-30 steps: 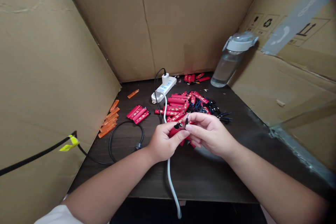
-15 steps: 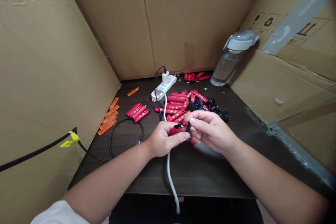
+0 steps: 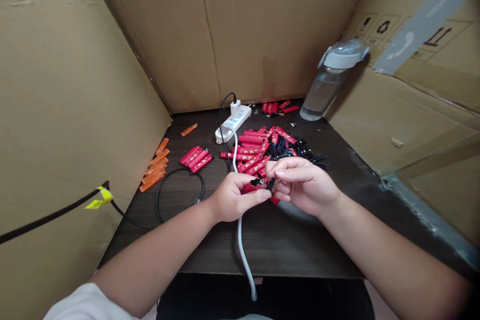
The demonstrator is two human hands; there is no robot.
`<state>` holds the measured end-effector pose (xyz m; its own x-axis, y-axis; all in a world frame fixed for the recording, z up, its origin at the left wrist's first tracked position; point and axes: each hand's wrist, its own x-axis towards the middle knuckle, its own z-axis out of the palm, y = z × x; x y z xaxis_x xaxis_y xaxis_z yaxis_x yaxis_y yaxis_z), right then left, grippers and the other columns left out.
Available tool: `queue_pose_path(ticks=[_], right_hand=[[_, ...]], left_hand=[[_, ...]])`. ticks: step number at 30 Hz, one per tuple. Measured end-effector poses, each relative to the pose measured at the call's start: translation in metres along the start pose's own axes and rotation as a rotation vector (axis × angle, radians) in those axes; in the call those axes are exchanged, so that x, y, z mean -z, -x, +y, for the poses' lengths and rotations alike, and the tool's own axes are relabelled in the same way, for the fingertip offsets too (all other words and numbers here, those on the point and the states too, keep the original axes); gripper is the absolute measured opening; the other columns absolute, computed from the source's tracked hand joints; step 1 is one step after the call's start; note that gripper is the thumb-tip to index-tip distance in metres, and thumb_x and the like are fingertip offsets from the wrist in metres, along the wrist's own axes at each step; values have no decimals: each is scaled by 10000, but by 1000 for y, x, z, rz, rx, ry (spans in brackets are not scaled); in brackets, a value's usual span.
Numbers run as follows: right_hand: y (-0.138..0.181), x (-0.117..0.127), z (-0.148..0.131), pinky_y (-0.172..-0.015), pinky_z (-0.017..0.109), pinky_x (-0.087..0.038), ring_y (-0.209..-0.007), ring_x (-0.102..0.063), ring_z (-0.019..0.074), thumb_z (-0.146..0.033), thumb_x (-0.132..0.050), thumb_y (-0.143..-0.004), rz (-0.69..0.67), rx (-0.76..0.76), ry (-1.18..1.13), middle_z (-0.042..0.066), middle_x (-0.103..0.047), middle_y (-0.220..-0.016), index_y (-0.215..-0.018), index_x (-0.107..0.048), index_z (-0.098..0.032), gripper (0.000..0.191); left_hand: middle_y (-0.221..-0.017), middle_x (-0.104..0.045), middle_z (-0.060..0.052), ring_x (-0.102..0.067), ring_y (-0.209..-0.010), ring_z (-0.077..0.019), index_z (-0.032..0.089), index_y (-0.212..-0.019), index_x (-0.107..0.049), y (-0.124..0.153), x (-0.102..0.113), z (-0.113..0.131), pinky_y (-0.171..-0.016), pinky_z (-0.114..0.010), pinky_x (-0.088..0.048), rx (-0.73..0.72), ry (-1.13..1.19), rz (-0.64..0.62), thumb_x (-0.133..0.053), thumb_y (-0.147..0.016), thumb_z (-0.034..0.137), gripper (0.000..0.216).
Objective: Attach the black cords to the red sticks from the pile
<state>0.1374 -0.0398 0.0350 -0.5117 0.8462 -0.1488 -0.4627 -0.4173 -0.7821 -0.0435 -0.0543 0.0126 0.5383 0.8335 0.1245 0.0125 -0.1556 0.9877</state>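
Observation:
My left hand (image 3: 233, 198) is closed around a red lighter case (image 3: 250, 187), with its black and silver end facing right. Beside that end, the fingertips of my right hand (image 3: 302, 182) pinch a small black piece (image 3: 270, 184). The left thumb tip touches or nearly touches this piece. Just beyond both hands lies a heap of red lighter cases (image 3: 252, 139) with gold print. At the heap's right side are thin black and blue parts (image 3: 282, 149), too small to make out.
A white power strip (image 3: 233, 123) with a plug and cables lies behind the hands. Several red cases (image 3: 197, 158) lie left, near orange translucent pieces (image 3: 154, 172). A water bottle (image 3: 325, 85) stands back right. Cardboard walls (image 3: 247, 35) enclose the dark table (image 3: 296, 255).
The black piece between my hands has tilted, and my right fingers have shifted slightly around it. My left hand keeps its hold on the red case. The whole view has moved a little.

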Motion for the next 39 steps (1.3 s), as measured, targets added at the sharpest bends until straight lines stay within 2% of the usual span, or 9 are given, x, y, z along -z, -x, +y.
queue_pose_path(ticks=[4, 8, 11, 16, 25, 29, 39], right_hand=[[0, 0, -2, -377, 217, -358, -406, -474, 68, -108, -705, -603, -35, -3, 6, 12, -588, -612, -633, -719, -107, 33], [1, -1, -2, -383, 215, -364, -407, -462, 70, -119, -692, -616, -19, -12, 8, 6, -568, -571, -639, -708, -109, 30], [1, -2, -3, -396, 218, -374, -415, -451, 80, -186, -677, -670, 4, -25, 3, 7, -546, -515, -712, -712, -112, 92], [2, -2, -3, -408, 228, -372, -438, -445, 85, -230, -663, -687, -7, 14, -16, 15, -581, -585, -841, -700, -128, 188], [3, 0, 0, -424, 220, -359, -449, -429, 86, -236, -701, -733, -13, 115, 111, -30, -493, -506, -771, -626, -153, 117], [4, 0, -1, -416, 218, -352, -446, -415, 78, -241, -710, -740, -14, 144, 150, -35, -480, -526, -700, -576, -157, 163], [4, -1, -2, -409, 218, -361, -445, -409, 73, -241, -737, -720, -19, 146, 169, -31, -481, -550, -676, -592, -156, 174]], left_hand=[[-533, -429, 39, -340, -502, -60, 102, -664, -619, 0, -1, 0, -492, -220, -283, 0, -4, -2, -633, -809, 346, 284], [-515, -416, 41, -333, -491, -59, 115, -611, -570, 1, 0, -1, -485, -221, -273, 19, -4, 5, -634, -807, 375, 332], [-500, -404, 43, -320, -480, -58, 130, -566, -510, 1, 1, 0, -478, -225, -264, 20, -1, 26, -624, -815, 382, 372], [-509, -427, 35, -347, -497, -66, 141, -555, -480, 1, 2, 5, -508, -230, -294, -15, -2, 30, -602, -832, 362, 375], [-498, -400, 41, -323, -490, -65, 146, -533, -456, 2, 2, 8, -498, -233, -274, -8, -8, 34, -609, -822, 387, 407], [-497, -376, 47, -300, -488, -62, 146, -538, -451, 2, 2, 8, -487, -232, -253, -8, -11, 19, -607, -823, 375, 397], [-520, -296, 56, -268, -505, -61, 160, -532, -384, 3, 2, 6, -486, -230, -247, -47, -99, 53, -593, -829, 361, 415]])
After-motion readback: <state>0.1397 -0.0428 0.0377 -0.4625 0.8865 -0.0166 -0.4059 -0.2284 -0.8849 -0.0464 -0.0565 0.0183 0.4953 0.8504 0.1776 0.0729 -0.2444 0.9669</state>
